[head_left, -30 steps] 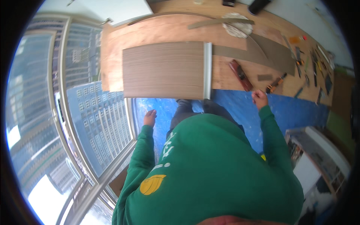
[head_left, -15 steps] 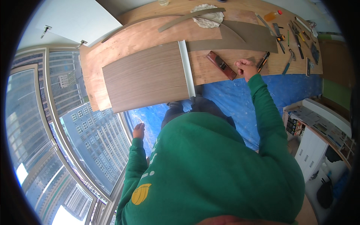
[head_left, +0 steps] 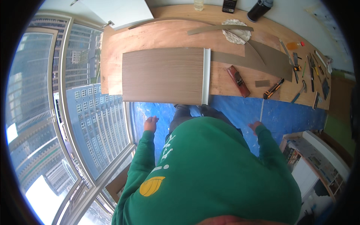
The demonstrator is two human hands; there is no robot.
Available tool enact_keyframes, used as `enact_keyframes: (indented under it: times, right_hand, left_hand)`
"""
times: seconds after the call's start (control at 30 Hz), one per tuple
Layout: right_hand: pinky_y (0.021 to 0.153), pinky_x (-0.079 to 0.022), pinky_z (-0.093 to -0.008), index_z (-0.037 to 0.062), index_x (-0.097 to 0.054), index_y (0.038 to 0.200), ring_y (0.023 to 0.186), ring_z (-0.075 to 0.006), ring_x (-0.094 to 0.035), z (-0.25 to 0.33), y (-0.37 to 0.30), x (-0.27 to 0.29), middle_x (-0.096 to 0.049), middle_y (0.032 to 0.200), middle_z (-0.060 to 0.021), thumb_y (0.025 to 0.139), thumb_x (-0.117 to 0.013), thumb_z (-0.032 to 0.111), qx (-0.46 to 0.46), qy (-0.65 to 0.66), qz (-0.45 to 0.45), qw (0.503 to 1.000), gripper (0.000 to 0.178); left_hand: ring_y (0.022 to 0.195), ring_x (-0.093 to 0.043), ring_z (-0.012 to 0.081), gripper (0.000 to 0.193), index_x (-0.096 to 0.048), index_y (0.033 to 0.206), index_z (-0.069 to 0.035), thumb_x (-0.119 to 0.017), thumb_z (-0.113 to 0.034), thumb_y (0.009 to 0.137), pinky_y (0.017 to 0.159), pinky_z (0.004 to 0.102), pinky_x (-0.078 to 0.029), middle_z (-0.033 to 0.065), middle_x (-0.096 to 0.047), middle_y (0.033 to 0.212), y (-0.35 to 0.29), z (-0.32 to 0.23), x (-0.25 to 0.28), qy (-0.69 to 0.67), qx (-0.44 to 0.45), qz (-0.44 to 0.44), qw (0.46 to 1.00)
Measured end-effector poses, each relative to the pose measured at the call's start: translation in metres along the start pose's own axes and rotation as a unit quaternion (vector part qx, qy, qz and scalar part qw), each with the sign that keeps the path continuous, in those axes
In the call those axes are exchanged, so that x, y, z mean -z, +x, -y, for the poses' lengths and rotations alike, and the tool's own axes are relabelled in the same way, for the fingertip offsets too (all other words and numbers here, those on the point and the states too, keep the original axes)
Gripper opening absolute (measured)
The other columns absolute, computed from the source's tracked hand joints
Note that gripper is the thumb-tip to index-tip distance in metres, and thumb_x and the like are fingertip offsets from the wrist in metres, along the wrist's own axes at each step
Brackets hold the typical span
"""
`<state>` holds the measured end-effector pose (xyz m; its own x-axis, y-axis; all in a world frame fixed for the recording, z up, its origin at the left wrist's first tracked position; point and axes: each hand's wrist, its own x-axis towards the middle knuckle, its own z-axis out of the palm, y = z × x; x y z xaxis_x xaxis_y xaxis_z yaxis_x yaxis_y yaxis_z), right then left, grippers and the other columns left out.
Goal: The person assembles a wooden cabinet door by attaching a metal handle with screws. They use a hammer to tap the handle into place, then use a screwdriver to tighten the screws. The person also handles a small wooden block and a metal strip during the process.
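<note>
While the person is standing at the wooden bench (head_left: pixel 112 80), the left hand (head_left: pixel 150 123) is hanging over the blue sheet (head_left: pixel 165 112). Its fingers are looking a bit bent and nothing is showing in them, but I can't say how tightly they are curling. Straight ahead of that hand, the big brown board (head_left: pixel 161 75) is lying on the bench and poking past the near edge. Ahead and between both hands, the long pale strip (head_left: pixel 206 75) is already sitting along the board's right edge, so those two are looking lined up. Ahead of the right hand (head_left: pixel 255 127) and a little left, the red-brown plane (head_left: pixel 238 81) is lying loose. That hand is hanging in front of the bench and holding nothing that I can see; its grip is too unclear to judge. Ahead of it, the small brown piece (head_left: pixel 262 83) is lying loose, with the orange-and-black cutter (head_left: pixel 273 89) resting further right. Neither hand is working on the board, and what is left isn't showing.
</note>
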<state>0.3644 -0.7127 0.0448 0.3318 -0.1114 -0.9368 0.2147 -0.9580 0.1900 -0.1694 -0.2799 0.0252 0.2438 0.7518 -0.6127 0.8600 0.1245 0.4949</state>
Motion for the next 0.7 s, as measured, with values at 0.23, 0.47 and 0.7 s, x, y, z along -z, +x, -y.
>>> enact_keyframes:
  times: [0.23,0.47,0.7]
  right_hand:
    - [0.082,-0.058,-0.0424,0.0016,-0.073,0.109,0.088,-0.0326,-0.074,0.032,0.026,0.028,-0.076,0.094,-0.0177,0.09,-0.074,0.033,0.17,-0.264,0.061,0.948,0.036]
    - [0.05,-0.05,-0.0281,0.009,-0.066,0.097,0.062,-0.0114,-0.061,0.248,0.008,0.074,-0.067,0.08,-0.0037,0.102,-0.061,0.026,0.342,0.295,0.012,0.892,0.019]
    - [0.083,-0.058,-0.0463,-0.0025,-0.068,0.112,0.089,-0.0402,-0.072,0.376,0.094,0.066,-0.074,0.104,-0.0213,0.095,-0.069,0.046,0.234,0.282,-0.309,0.878,0.051]
  left_hand:
    - [0.093,-0.073,0.0288,0.049,-0.074,0.097,0.002,-0.056,-0.043,0.102,0.087,0.0397,-0.054,0.0175,-0.077,0.094,0.01,-0.03,0.012,-0.09,-0.011,-0.063,0.994]
    - [0.084,-0.073,0.0199,0.04,-0.074,0.102,0.003,-0.059,-0.034,0.103,0.079,0.0339,-0.056,0.0127,-0.077,0.095,0.097,-0.037,0.098,-0.078,-0.044,-0.139,0.986]
    - [0.115,-0.066,0.0408,0.053,-0.071,0.124,-0.003,-0.065,-0.047,0.094,0.1,0.0463,-0.052,0.0268,-0.07,0.118,0.226,-0.084,0.177,0.117,-0.114,-0.227,0.96]
